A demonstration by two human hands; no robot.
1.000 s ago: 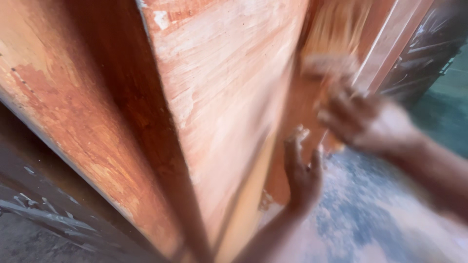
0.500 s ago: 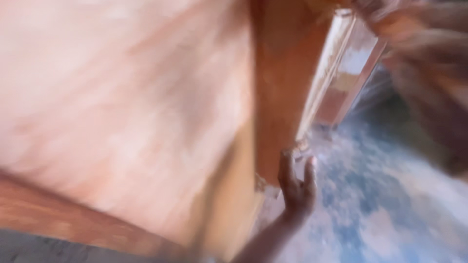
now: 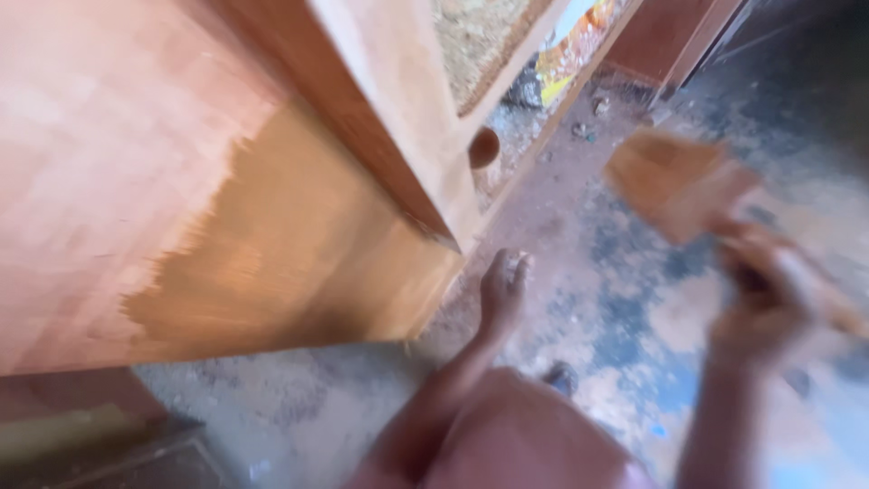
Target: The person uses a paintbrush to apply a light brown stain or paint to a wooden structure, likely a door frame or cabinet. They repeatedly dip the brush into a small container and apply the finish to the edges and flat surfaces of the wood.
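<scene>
The right hand point(image 3: 769, 299) was closed on the handle of a wide brush point(image 3: 674, 181), blurred, its bristle end pointing up and left toward the wooden panel point(image 3: 272, 226), from which it was well apart. The left hand point(image 3: 505, 285) hung nearer the panel's lower corner, fingers loosely curled and holding nothing, above the dusty floor point(image 3: 579, 235).

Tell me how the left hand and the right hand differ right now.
The left hand is empty, fingers stretched toward the wooden panel; the right hand grips a brush. The left hand sits by the panel's lower corner; the right hand is away from it over the dusty floor. The right is far more blurred. Both are bare.
</scene>
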